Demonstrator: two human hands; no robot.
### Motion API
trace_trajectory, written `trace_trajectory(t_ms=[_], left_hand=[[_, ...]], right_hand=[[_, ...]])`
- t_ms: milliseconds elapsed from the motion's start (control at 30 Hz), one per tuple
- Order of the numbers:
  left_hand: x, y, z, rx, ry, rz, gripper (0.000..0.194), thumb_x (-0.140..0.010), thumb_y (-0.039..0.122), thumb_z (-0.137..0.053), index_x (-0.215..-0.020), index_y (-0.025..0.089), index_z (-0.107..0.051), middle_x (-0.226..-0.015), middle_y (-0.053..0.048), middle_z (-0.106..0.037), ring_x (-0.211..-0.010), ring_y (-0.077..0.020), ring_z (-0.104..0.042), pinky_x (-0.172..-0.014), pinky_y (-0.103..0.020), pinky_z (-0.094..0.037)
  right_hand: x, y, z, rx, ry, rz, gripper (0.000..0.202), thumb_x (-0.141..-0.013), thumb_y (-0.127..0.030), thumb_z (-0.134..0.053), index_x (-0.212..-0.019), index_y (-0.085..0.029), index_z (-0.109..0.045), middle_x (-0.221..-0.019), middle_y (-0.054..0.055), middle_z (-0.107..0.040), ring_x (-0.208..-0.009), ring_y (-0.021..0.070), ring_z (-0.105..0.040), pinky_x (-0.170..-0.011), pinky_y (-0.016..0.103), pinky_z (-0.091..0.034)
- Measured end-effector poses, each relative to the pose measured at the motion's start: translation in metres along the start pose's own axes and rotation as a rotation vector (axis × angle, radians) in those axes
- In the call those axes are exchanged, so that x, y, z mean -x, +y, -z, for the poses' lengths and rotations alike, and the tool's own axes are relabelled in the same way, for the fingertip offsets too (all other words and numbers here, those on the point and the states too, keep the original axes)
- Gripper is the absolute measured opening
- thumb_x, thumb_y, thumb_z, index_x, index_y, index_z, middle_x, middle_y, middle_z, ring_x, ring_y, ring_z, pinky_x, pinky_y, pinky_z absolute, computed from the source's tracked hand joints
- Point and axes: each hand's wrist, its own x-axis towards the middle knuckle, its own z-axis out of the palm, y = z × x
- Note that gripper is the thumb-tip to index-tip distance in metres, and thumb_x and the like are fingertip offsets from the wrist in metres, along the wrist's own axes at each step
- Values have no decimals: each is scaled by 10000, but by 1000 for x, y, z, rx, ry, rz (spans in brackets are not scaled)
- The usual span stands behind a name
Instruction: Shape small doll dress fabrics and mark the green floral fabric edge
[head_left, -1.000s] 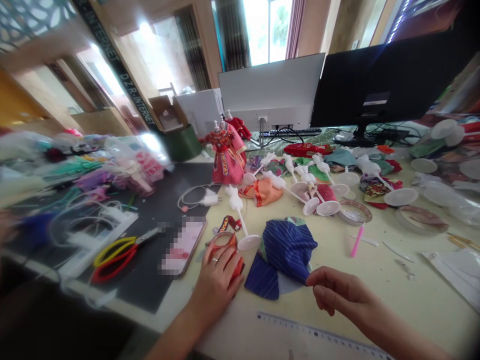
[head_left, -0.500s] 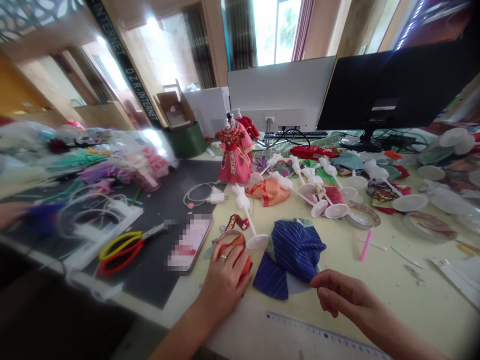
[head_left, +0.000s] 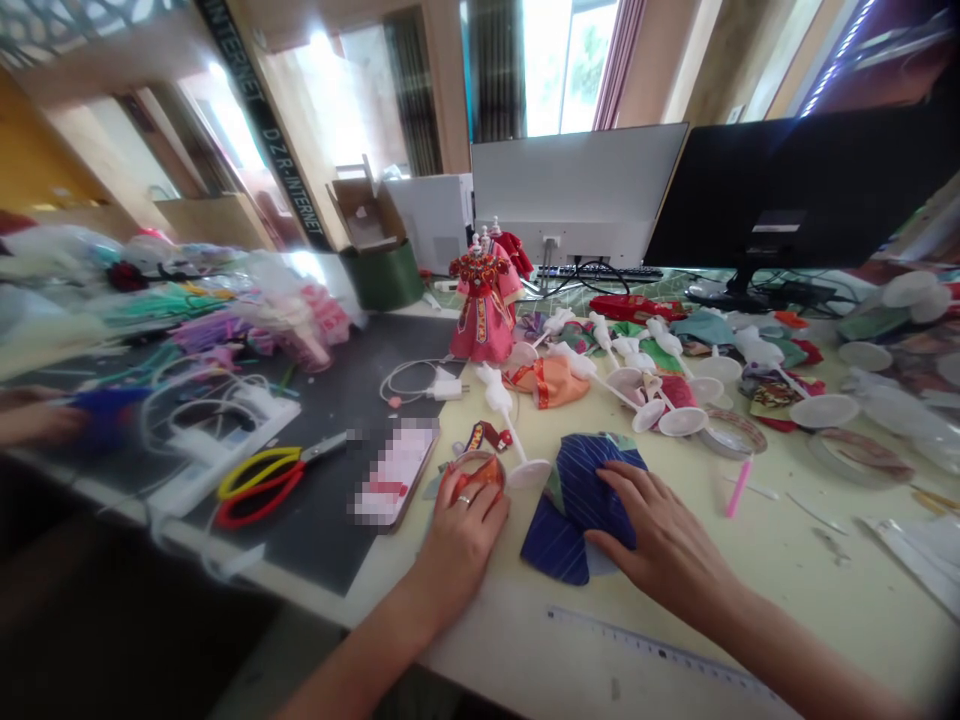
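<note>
My left hand [head_left: 465,535], with a ring on one finger, is curled over a small piece of orange cloth [head_left: 487,474]. A round tape roll [head_left: 474,458] sits at its fingertips, partly covered. My right hand [head_left: 664,525] lies on a dark blue striped cloth piece [head_left: 581,500], thumb and fingers spread apart; some fingertips are hidden. Just behind my left hand a white mini dress form [head_left: 504,400] stands tilted on its round base. Small patterned trims [head_left: 484,437] lie beside it.
Scissors [head_left: 262,485], a phone [head_left: 397,475] and a charger [head_left: 448,385] lie left. A ruler [head_left: 652,645] lies in front. Dressed mini forms [head_left: 484,320] stand behind; several forms and cloths lie right, with a pink pen [head_left: 739,488]. Another person's hand [head_left: 37,418] is far left.
My right hand has moved left from the blue cloth's edge onto its top, fingers spreading. My left hand stays on the orange cloth, fingers drawn closer together. The view has shifted slightly.
</note>
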Motion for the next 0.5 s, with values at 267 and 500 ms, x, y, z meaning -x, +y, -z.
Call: trace_trajectory(t_ms=[267, 500], left_hand=[[0, -3, 7, 43, -31, 6, 238, -872, 131, -446, -1052, 164, -598, -978, -85, -639, -971, -218, -583, -1052, -507, -307], [-3, 7, 14, 104, 39, -6, 233, -868, 178, -469, -1055, 154, -606, -1149, -119, -612, -1090, -253, -537, -1051, -515, -303]], right_hand=[[-14, 12, -2, 18, -67, -27, 223, -895, -266, -405, -800, -194, -594, -734, 69, -634, -737, 233, -606, -696, 369, -469], [-13, 16, 32, -385, -35, -373, 240, -850, -415, -447, -785, -220, -571, -707, 28, -628, -644, 187, -570, -573, 299, -451]])
